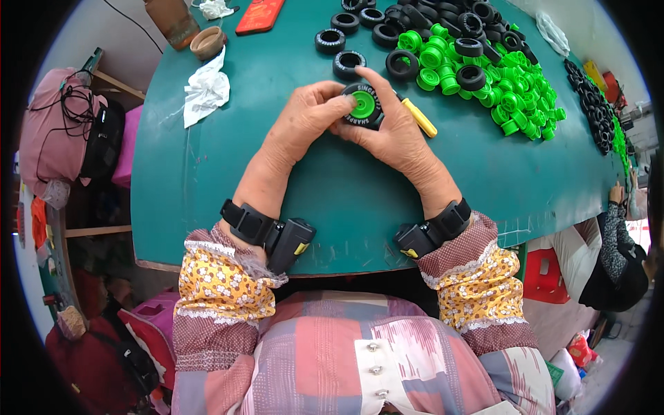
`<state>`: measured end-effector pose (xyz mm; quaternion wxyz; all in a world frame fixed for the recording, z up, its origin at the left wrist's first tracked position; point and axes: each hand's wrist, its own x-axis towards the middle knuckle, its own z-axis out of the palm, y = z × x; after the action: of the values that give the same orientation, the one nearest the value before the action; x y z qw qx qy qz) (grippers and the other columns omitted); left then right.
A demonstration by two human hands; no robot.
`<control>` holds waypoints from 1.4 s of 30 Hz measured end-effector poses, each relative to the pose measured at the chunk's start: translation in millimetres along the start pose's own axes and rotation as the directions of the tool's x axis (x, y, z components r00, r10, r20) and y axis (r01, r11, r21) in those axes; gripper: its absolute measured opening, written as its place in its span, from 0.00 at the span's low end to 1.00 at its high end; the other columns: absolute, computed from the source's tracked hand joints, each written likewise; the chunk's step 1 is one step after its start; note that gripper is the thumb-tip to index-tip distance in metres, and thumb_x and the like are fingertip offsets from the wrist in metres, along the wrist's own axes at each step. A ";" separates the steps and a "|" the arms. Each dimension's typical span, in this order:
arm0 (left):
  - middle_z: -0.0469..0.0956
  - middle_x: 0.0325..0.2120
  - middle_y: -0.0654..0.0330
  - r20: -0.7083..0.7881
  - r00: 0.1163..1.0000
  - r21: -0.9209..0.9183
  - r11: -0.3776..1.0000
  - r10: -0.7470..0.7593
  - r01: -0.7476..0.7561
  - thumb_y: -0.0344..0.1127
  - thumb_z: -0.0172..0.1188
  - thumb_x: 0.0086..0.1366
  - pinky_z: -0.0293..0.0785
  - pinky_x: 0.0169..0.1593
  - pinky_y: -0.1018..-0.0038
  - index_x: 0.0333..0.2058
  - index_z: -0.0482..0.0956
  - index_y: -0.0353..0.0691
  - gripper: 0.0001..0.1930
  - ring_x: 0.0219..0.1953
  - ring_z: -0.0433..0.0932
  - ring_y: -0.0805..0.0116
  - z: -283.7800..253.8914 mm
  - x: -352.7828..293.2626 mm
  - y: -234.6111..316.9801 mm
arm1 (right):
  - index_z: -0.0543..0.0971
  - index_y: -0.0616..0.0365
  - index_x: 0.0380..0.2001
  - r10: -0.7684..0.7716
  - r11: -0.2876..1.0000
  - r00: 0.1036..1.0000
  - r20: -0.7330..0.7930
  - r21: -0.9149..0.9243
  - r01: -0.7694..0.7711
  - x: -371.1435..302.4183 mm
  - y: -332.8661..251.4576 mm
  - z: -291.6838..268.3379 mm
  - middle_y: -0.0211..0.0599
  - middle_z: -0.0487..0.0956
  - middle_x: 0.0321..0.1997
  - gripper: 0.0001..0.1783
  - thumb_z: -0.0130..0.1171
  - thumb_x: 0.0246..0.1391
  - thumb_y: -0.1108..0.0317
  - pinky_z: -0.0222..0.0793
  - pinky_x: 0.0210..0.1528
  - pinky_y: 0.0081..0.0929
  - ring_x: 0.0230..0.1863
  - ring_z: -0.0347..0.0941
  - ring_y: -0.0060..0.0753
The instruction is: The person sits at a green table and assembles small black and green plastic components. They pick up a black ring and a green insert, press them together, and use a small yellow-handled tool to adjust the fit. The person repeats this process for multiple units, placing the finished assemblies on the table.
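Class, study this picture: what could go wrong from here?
The black tyre with its green hub sits between the left grip and the right grip; it might slip if either loosens. The yellow-handled tool lies close beside the right grip, so a sideways movement could knock it. The heaped green rims might roll if bumped.

Left of the left hand [302, 116] lies 1 crumpled white tissue [207, 91], with 1 tan container [208, 44] and 1 brown bottle [171, 22] farther off from that hand. Well left of it, black cables [68, 109] drape 1 pink bundle [43, 144].
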<state>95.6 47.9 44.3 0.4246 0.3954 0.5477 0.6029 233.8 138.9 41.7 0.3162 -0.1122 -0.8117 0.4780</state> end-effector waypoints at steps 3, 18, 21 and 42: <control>0.74 0.30 0.62 0.065 0.997 -0.221 0.973 -0.050 0.063 0.42 0.62 0.54 0.73 0.32 0.84 0.43 0.72 0.32 0.23 0.28 0.74 0.80 11.7 -7.8 3.3 | 0.66 0.59 0.46 -0.038 0.988 0.998 -0.057 -0.153 0.029 1.6 3.8 -2.1 0.44 0.73 0.38 0.35 0.69 0.31 0.65 0.68 0.41 0.30 0.39 0.72 0.41; 0.73 0.30 0.64 0.078 0.997 -0.127 0.992 -0.011 0.020 0.31 0.60 0.49 0.71 0.34 0.81 0.39 0.72 0.33 0.17 0.31 0.73 0.78 31.0 -9.7 8.3 | 0.70 0.56 0.39 -0.159 0.973 0.973 -0.169 -0.196 0.124 -1.5 1.1 3.7 0.45 0.76 0.32 0.27 0.67 0.29 0.68 0.70 0.36 0.35 0.35 0.74 0.50; 0.72 0.27 0.66 0.018 1.000 0.044 0.999 0.000 -0.001 0.33 0.58 0.47 0.66 0.30 0.82 0.37 0.72 0.32 0.17 0.28 0.69 0.79 31.7 -3.8 7.1 | 0.70 0.56 0.38 -0.231 0.930 0.959 -0.163 -0.327 0.168 -0.7 6.7 1.3 0.46 0.76 0.33 0.27 0.67 0.30 0.65 0.70 0.37 0.37 0.36 0.73 0.51; 0.75 0.25 0.59 0.111 0.991 0.213 0.976 -0.077 0.051 0.39 0.51 0.63 0.66 0.26 0.85 0.40 0.71 0.36 0.13 0.23 0.75 0.76 23.5 9.7 -22.5 | 0.71 0.59 0.37 0.002 0.686 0.591 -0.807 -0.429 -0.588 -285.3 -47.4 -194.7 0.40 0.74 0.30 0.25 0.66 0.37 0.58 0.68 0.41 0.29 0.34 0.72 0.33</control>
<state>116.4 65.6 24.1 0.4316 0.4552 0.5943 0.5033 581.4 113.3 32.7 0.4700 -0.5481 -0.6822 0.1152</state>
